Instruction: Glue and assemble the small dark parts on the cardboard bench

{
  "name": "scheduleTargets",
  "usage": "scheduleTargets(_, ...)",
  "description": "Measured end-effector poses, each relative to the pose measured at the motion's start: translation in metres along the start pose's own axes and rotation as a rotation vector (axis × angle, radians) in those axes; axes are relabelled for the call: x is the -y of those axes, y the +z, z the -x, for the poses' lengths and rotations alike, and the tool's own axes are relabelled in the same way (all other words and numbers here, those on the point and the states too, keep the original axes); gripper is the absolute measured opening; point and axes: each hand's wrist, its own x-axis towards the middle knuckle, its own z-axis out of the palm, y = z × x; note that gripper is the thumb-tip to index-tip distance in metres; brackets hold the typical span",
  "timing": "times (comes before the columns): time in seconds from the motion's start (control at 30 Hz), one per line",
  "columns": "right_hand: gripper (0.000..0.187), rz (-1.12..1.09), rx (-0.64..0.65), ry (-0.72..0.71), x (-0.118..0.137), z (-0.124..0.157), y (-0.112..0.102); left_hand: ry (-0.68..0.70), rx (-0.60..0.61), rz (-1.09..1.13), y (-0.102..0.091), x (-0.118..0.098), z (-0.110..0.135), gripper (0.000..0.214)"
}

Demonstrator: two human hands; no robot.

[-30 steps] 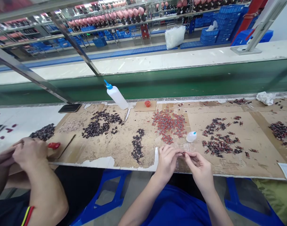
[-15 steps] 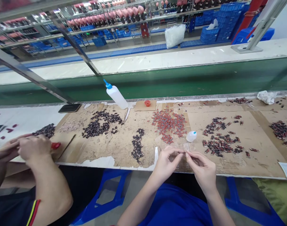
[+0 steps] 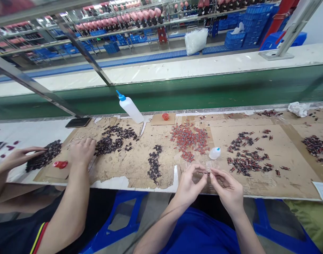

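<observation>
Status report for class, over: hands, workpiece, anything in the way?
Left hand, right hand: fingertips together on tiny part. Part mostly hidden, too small to identify. Small bottle just beyond the hands, seemingly not obstructing.

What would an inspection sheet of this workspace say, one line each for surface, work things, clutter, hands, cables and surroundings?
Surface: cardboard, torn in places.
Work things: red pile, black pile, red-and-black pile, small bottle.
Clutter: crumpled white wad, large bottle.
Hands: left hand and right hand brought together at the fingertips; anything between them is too small to identify.
Cables: nothing seen.
Surroundings: co-worker's hands at left, blue crates beyond.
</observation>
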Motion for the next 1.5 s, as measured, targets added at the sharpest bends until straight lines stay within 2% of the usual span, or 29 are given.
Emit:
scheduleTargets(0.17, 0.018, 0.051, 0.039, -0.03, -0.006, 0.0, -0.009, -0.029, 0.075, 0.095, 0.004, 0.0, -0.001, 0.022)
scheduleTargets(0.27, 0.017, 0.11, -0.057, -0.049, -0.013, -0.003, -0.022, 0.018, 0.107, 0.006, -0.007, -0.002, -0.006, 0.028)
scheduleTargets(0.33, 0.017, 0.182, -0.205, -0.049, -0.019, -0.009, -0.034, 0.077, 0.026, -0.137, -0.026, -0.001, -0.013, 0.023)
scheduleTargets(0.4, 0.02, 0.252, -0.356, -0.078, -0.025, -0.018, -0.045, 0.116, -0.14, -0.342, -0.051, 0.004, -0.021, 0.012)
scheduleTargets(0.47, 0.023, 0.307, -0.438, -0.134, -0.028, -0.028, -0.053, 0.073, -0.342, -0.553, -0.078, 0.012, -0.027, 0.013)
scheduleTargets(0.57, 0.029, 0.442, -0.418, -0.244, -0.03, -0.04, -0.054, -0.12, -0.503, -0.836, -0.106, 0.024, -0.032, 0.012)
scheduleTargets(0.67, 0.047, 0.632, -0.292, -0.354, -0.036, -0.049, -0.044, -0.195, -0.508, -0.988, -0.116, 0.034, -0.033, 0.007)
scheduleTargets(0.73, 0.058, 0.712, -0.217, -0.366, -0.043, -0.054, -0.035, -0.182, -0.482, -1.014, -0.117, 0.039, -0.034, 0.008)
scheduleTargets(0.77, 0.058, 0.727, -0.187, -0.359, -0.047, -0.057, -0.031, -0.168, -0.472, -1.014, -0.116, 0.04, -0.034, 0.008)
scheduleTargets(0.93, 0.035, 0.655, -0.085, -0.364, -0.052, -0.063, -0.023, -0.023, -0.414, -0.914, -0.111, 0.04, -0.032, 0.01)
scheduleTargets(1.03, 0.036, 0.638, -0.023, -0.314, -0.047, -0.06, -0.023, 0.08, -0.308, -0.823, -0.093, 0.036, -0.029, 0.011)
scheduleTargets(1.13, 0.049, 0.677, 0.023, -0.251, -0.043, -0.058, -0.016, 0.125, -0.2, -0.76, -0.067, 0.036, -0.026, 0.013)
scheduleTargets(1.23, 0.061, 0.722, 0.073, -0.248, -0.04, -0.06, 0.0, 0.12, -0.153, -0.741, -0.048, 0.039, -0.023, 0.013)
scheduleTargets(1.37, 0.067, 0.774, 0.174, -0.267, -0.036, -0.065, 0.03, 0.137, -0.169, -0.779, -0.045, 0.042, -0.018, 0.013)
scheduleTargets(1.43, 0.064, 0.799, 0.186, -0.278, -0.034, -0.067, 0.044, 0.15, -0.183, -0.806, -0.047, 0.043, -0.015, 0.014)
scheduleTargets(1.5, 0.05, 0.815, 0.185, -0.298, -0.034, -0.068, 0.054, 0.161, -0.201, -0.822, -0.049, 0.043, -0.012, 0.015)
